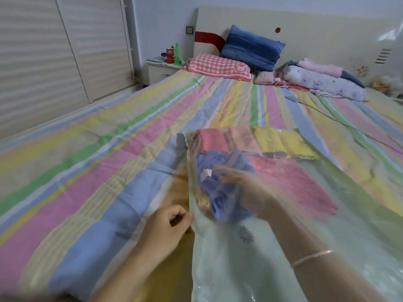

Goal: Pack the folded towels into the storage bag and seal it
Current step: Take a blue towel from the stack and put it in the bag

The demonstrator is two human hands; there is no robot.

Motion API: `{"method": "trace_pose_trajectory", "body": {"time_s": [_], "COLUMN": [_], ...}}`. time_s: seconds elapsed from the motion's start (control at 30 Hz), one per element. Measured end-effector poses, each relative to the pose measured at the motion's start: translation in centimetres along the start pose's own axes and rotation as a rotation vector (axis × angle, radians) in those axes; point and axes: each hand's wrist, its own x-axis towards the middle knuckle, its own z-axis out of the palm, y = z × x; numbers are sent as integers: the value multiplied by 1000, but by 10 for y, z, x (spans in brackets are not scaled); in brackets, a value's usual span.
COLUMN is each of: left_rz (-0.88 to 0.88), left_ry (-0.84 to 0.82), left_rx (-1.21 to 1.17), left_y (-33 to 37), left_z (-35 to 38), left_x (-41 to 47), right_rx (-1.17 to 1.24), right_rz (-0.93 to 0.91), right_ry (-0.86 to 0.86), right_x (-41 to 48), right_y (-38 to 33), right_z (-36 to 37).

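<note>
Head cam, looking down at a bed with a pastel striped sheet. Got a clear storage bag lying flat on it, on the near side and right of the middle, with the right arm going in from the near end.

Can make out the towels through the plastic:
- a pink towel and a yellow towel side by side at the far end
- a red towel just nearer, on the right
- a bunched-up blue towel on the left

Right hand inside the bag, up against the blue towel, thin bracelet on the wrist. Way too smeared by blur and plastic to say whether gripping or just pressing, so can't tell. Left hand outside the bag, fingers curled, pinching its left edge. Hands near each other but apart.

Up at the far end:
- a red checked pillow, with a blue pillow propped on the headboard behind it
- rolled bedding in lilac and pink, off to the far right
- a white nightstand left of the pillows, with a red can and a green bottle on top

Slatted wardrobe doors all along the left
</note>
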Motion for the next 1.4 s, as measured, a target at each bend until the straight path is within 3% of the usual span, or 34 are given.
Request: {"method": "trace_pose_trajectory", "body": {"time_s": [0.07, 0.13, 0.23, 0.3, 0.47, 0.6, 0.7, 0.77, 0.83, 0.93, 1.03, 1.1, 1.2, 1.4], "left_rz": [-8, -17, -43, -39, -6, 18, 38, 39, 30, 21, 15, 12, -20, -65], "left_ry": [-3, -8, -25, -31, -35, -59, -48, -24, -9, -27, -51, -50, -60, -80], "left_rx": [-14, -33, -66, -71, -48, -1, 14, 14, 23, 28, 30, 34, 14, -21], "left_y": [-1, -2, -5, -8, -14, -22, -26, -27, -28, -29, -33, -35, -35, -35], "left_z": [1, 1, 0, 0, 3, 7, 8, 6, 4, 2, 4, 5, 5, 5], "left_x": [1, 0, -2, -2, 2, 5, 5, 6, 5, 3, 2, 2, 2, 1], "right_rx": [125, -140, -636, -895, -1115, -1354, -1491, -1498, -1333, -1048, -1369, -1429, -1223, -1040], "right_rz": [-2, 2, -70, -153, -205, 11, 38, 41, -38, -155, -296, -197, 127, 267], "right_ry": [40, 294, 502, 447, 303, 206, 170, 112, 113, 257, 506, 523, 394, 371], "right_x": [9, 18, 18, 21, 43, 47, 53, 58, 60, 51, 42, 35, 28, 27], "right_y": [12, 21, 26, 26, 36, 42, 35, 32, 32, 26, 34, 38, 44, 37], "right_z": [-13, -19, -7, 12, 27, 37, 38, 35, 25, 12, -2, -10, -25, -29]}}
